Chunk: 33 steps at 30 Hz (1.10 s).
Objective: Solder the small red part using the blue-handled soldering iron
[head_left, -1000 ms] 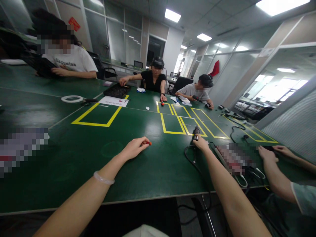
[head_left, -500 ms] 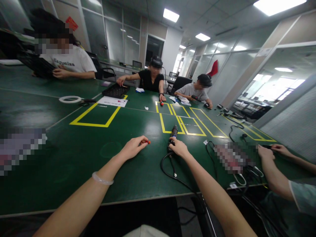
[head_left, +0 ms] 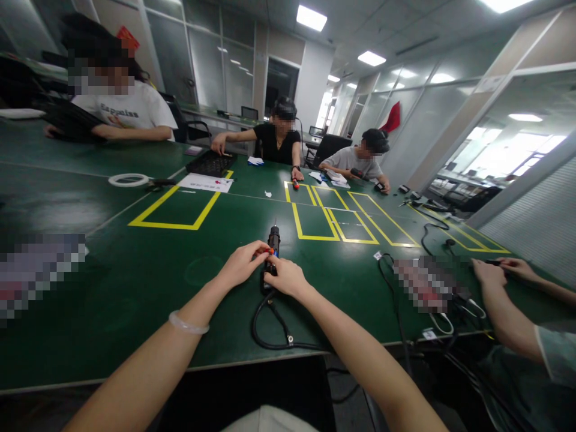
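My right hand (head_left: 290, 277) is wrapped round a black corded electric screwdriver (head_left: 274, 237), which points away from me with its thin bit at the far end. The black cord (head_left: 254, 327) loops from the tool's near end back toward the table edge. Close against the screwdriver's left side is my left hand (head_left: 240, 263), thumb and fingertips pinched on a small red-orange piece (head_left: 270, 251). Its exact kind is too small to make out. My fingers hide part of the tool's body, and I cannot tell whether the piece touches it.
Yellow tape rectangles (head_left: 315, 238) mark the green table (head_left: 216, 330). A black tray (head_left: 209, 162), a white sheet (head_left: 204, 183) and a white ring (head_left: 129, 180) lie farther off. At right are cables and a co-worker's hands (head_left: 490, 273). Several people sit across the table.
My right hand has brought the screwdriver leftward, up to my left hand, and its cord has shifted along. My left hand stays nearly in place with the small red-orange piece.
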{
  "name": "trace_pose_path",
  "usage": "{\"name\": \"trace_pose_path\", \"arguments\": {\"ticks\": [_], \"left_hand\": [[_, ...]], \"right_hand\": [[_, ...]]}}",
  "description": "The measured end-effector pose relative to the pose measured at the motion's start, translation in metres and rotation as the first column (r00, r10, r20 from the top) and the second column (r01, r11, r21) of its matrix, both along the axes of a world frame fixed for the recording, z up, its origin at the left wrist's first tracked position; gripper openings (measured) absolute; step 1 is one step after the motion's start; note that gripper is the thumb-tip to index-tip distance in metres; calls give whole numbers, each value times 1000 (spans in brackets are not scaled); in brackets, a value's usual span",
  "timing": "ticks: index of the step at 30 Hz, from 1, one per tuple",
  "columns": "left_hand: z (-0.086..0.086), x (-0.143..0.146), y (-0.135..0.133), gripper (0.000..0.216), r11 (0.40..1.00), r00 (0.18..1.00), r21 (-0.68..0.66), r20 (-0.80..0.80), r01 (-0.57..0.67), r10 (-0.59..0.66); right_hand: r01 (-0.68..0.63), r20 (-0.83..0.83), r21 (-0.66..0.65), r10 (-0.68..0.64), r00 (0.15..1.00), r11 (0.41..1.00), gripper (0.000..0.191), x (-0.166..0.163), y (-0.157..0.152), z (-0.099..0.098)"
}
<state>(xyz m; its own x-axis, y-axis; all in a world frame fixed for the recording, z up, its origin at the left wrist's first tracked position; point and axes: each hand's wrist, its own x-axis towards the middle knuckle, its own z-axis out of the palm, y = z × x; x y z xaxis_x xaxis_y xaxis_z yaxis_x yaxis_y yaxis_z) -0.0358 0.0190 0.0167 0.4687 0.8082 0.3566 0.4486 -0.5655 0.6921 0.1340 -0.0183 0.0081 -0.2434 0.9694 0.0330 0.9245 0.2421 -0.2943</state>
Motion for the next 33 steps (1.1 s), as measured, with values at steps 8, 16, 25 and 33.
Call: {"name": "trace_pose_path", "arguments": {"ticks": [8,16,25,33], "left_hand": [[1,0,1,23,1000,999,12,18,-27,27],[-2,2,1,18,1000,1000,22,-7,-17,17],[-7,8,-2,16,998,999,60,-40,27,-25],[-10,11,-2,15,997,998,62,-46,54,-51]], "right_hand": [[-27,-312,10,29,950,1000,43,8,-4,-6],[95,-764,92,9,645,991,25,22,12,-31],[-53,-945,-44,-24,327,998,34,27,15,-31],[-82,-955,-4,21,295,997,26,31,17,-36]]}}
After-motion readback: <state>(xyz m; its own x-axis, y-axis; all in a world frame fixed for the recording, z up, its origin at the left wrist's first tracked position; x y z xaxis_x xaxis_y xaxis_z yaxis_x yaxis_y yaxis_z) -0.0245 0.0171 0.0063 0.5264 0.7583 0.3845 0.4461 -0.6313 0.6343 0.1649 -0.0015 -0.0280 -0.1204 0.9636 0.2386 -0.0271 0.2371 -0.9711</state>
